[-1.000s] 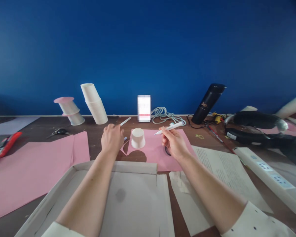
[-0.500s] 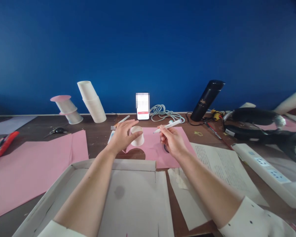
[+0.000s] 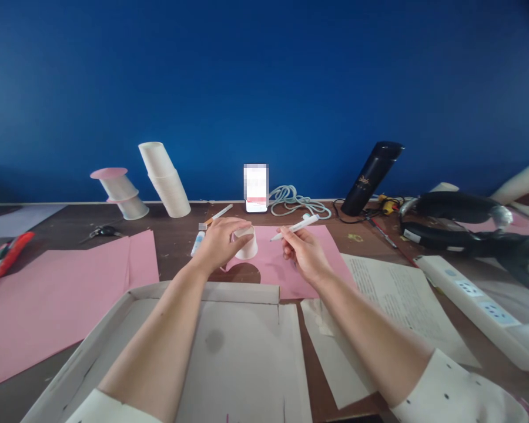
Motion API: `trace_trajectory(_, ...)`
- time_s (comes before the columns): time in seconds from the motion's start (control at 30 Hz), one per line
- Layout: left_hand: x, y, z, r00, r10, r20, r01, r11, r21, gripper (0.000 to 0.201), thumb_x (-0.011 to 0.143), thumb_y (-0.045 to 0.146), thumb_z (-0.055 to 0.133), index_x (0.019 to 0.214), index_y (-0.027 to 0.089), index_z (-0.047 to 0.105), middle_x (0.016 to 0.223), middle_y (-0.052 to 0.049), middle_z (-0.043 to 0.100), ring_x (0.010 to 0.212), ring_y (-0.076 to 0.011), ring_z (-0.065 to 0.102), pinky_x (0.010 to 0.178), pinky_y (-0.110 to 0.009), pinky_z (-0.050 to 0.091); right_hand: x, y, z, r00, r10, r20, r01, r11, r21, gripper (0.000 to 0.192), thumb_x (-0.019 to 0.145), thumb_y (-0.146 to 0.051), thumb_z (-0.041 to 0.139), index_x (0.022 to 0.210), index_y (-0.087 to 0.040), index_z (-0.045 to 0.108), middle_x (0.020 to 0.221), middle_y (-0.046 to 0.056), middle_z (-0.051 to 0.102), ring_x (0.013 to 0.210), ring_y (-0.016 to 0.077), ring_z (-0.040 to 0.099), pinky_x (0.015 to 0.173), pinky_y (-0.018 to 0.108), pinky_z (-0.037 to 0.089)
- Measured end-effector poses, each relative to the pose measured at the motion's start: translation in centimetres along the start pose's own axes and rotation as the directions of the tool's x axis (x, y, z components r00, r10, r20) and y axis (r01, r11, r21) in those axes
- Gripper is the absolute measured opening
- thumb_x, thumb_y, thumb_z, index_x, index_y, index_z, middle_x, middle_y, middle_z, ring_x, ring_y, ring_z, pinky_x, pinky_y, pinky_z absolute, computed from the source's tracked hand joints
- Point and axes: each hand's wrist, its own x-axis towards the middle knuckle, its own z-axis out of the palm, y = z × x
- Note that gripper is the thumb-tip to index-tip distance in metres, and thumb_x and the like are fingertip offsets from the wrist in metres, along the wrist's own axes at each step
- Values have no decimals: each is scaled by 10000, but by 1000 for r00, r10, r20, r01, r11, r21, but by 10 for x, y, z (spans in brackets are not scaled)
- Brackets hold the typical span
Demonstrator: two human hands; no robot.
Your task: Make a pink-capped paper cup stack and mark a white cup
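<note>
Pink paper (image 3: 275,273) lies at the middle of the dark table, and an upturned white cup (image 3: 248,251) stands near its left edge. Around that cup the left hand (image 3: 223,244) is half open, thumb across the near side and fingers over the top; whether it presses, I can't tell from where I stand. Just to the right, the right hand (image 3: 304,249) has its fingers closed on a white pen (image 3: 306,222), tip towards the cup.

It's a crowded table. On the near side a shallow cardboard tray (image 3: 242,292) sits below the left forearm, its far wall close to the paper, and a printed sheet (image 3: 388,291) lies partly behind the right arm. Beyond the cup, a lit phone (image 3: 256,191) stands near the blue wall (image 3: 264,88), beside a coiled cable (image 3: 291,200). A black flask (image 3: 370,182) is far right, with a power strip (image 3: 438,271) nearer. At left are stacked cups (image 3: 170,185), keys (image 3: 106,232) and more pink sheets (image 3: 62,288).
</note>
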Motion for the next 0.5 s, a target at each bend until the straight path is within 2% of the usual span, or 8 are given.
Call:
trace_trajectory(0.3, 0, 1, -1, 999, -44, 22, 45, 999, -21, 373, 827, 472, 522, 1089, 245, 661, 1171, -26, 645, 1148, -228, 514, 1012, -414, 363, -3, 8, 4, 999, -13, 35, 15, 997, -70, 331, 727, -484, 671, 796, -162, 639, 604, -40, 513, 469, 61, 456, 444, 205, 396)
trace_trajectory(0.5, 1, 3, -2, 996, -81, 46, 84, 995, -60, 352, 818, 432, 545, 1086, 239, 663, 1180, -45, 639, 1137, -234, 530, 983, -404, 395, -8, 7, 12, 997, -31, 73, 44, 983, -180, 343, 735, -508, 648, 765, -167, 632, 576, -45, 502, 451, 66, 458, 428, 201, 376)
